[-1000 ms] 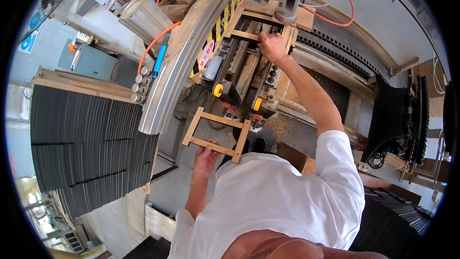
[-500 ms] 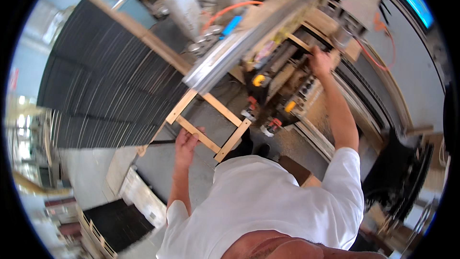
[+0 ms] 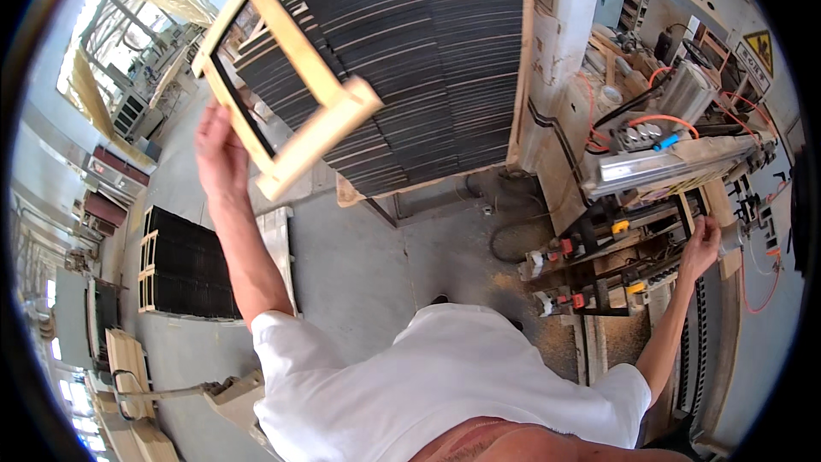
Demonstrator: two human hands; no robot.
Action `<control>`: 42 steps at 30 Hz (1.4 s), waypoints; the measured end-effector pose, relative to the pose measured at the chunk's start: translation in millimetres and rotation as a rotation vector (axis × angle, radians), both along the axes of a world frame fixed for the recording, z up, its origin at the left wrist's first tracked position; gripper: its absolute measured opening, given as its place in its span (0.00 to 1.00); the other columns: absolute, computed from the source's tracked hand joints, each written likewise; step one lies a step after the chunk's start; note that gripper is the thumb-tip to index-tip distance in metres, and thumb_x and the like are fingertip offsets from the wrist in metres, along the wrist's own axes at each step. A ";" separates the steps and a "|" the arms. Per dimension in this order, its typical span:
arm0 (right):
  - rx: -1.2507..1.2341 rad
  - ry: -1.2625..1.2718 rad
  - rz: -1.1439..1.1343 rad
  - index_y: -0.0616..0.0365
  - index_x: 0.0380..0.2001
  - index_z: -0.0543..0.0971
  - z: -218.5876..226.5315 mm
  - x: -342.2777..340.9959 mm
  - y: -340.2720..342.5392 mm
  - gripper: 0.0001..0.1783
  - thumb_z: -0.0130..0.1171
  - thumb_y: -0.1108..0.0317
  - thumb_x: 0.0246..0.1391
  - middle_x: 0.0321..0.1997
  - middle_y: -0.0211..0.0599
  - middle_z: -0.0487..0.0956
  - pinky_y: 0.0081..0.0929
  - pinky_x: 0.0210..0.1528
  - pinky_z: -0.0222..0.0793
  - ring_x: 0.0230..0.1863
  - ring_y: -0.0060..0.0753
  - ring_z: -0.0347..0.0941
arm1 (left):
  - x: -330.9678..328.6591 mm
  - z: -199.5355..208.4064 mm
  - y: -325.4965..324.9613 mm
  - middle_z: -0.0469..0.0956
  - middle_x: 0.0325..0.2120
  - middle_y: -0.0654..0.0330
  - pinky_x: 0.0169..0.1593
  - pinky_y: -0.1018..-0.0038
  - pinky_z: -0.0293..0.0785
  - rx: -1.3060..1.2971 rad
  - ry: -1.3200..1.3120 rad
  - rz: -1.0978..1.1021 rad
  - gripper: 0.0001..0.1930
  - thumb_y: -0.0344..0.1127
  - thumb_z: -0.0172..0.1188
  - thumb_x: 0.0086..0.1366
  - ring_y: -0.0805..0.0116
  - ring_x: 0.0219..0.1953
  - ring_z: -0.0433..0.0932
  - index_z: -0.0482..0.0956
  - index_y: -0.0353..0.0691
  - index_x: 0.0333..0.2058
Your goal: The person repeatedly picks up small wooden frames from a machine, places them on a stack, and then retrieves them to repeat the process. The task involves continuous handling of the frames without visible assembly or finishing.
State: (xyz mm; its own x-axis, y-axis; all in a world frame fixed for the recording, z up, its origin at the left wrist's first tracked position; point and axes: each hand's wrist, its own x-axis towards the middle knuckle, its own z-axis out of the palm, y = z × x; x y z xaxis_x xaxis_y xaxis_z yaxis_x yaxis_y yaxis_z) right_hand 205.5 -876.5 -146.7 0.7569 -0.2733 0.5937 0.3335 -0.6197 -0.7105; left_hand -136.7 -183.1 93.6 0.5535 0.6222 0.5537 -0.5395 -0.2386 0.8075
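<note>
Raised at the upper left is a light wooden frame [image 3: 295,44], tilted, its bars joined in a rectangle. My left hand [image 3: 224,150] grips it by its near side bar, fingers partly hidden behind the wood. Far to the right, my right hand [image 3: 703,244] reaches onto a machine [image 3: 599,278] with rails and red and yellow clamp parts. Its fingers are closed at the end of a second wooden frame [image 3: 687,216], which lies in the machine and is mostly hidden by the hand and the metal beam [image 3: 667,167].
A tall stack of black-edged frames [image 3: 428,51] stands ahead on a wooden pallet. Another dark stack [image 3: 190,263] sits on the floor at left. Cables and a hose [image 3: 505,248] lie near the machine, with sawdust [image 3: 556,334] below it. Wooden boards [image 3: 128,376] stand at lower left.
My view has turned left. My left hand has lifted the wooden frame up and away to the left, from beside the machine to in front of the black stack. My right hand stays at the machine.
</note>
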 end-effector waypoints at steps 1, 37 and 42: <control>0.124 -0.095 0.055 0.63 0.41 0.78 19.8 -26.2 36.7 0.10 0.57 0.66 0.63 0.53 0.42 0.78 0.27 0.47 0.71 0.45 0.28 0.74 | 1.4 12.2 30.4 0.80 0.38 0.56 0.41 0.78 0.76 -0.036 -0.005 0.076 0.19 0.37 0.54 0.69 0.72 0.35 0.79 0.72 0.30 0.52; 0.507 0.630 0.374 0.67 0.35 0.78 -129.4 -237.2 313.1 0.05 0.56 0.77 0.55 0.31 0.32 0.80 0.21 0.37 0.71 0.32 0.20 0.74 | 132.3 87.1 148.2 0.79 0.44 0.42 0.55 0.62 0.71 1.382 0.805 0.133 0.45 0.51 0.72 0.49 0.50 0.49 0.78 0.64 0.37 0.62; 0.482 0.624 0.351 0.66 0.36 0.78 -158.6 -238.8 313.7 0.07 0.58 0.73 0.56 0.28 0.29 0.78 0.21 0.32 0.69 0.29 0.20 0.74 | 125.7 90.9 139.6 0.80 0.41 0.44 0.52 0.62 0.73 1.296 0.737 0.072 0.43 0.41 0.76 0.43 0.49 0.46 0.80 0.68 0.37 0.58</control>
State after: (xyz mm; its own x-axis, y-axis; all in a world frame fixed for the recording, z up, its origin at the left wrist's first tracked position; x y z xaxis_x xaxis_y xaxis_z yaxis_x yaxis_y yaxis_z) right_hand -33.3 -562.8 -305.4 0.9938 -0.0781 -0.0795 -0.0898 -0.1374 -0.9864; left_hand -10.9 -43.5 184.6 0.9378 -0.0333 0.3457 -0.0715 -0.9926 0.0982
